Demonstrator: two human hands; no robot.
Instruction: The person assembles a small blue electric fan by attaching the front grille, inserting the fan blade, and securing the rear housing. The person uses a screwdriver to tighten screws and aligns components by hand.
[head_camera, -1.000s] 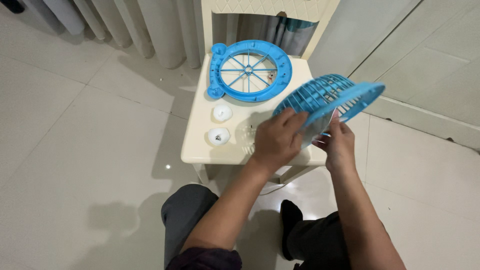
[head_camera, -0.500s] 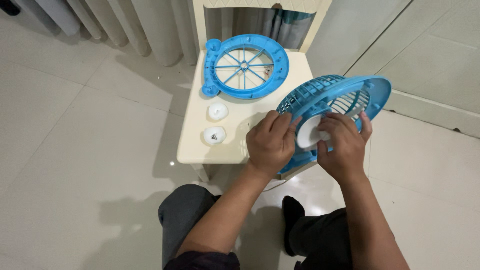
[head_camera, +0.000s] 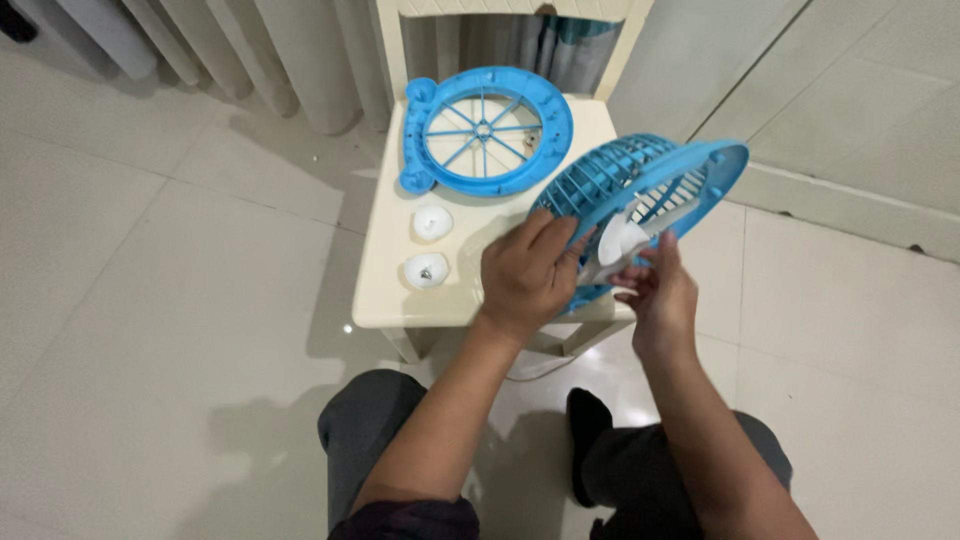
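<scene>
My left hand (head_camera: 525, 275) grips the rear housing of a blue fan (head_camera: 625, 180) by its slatted back, holding it tilted above the right side of a cream chair seat (head_camera: 385, 285). My right hand (head_camera: 655, 290) reaches into the open front of the housing, fingers on the white blades (head_camera: 622, 240). A second blue part, the round front grille (head_camera: 488, 130) with spokes, lies flat at the back of the seat. Two small white caps (head_camera: 428, 245) sit one behind the other on the left of the seat; the nearer one holds something small and dark.
The chair's backrest (head_camera: 510, 8) rises at the top edge, with pale curtains (head_camera: 250, 50) behind and to the left. Glossy white floor tiles (head_camera: 150, 300) surround the chair. My knees in dark trousers (head_camera: 380, 440) are below the seat. A white door or panel (head_camera: 860, 110) stands at right.
The fan housing has tilted back so its open face shows less. My right hand has slid from covering the white hub to its lower edge. The camera view shifted slightly.
</scene>
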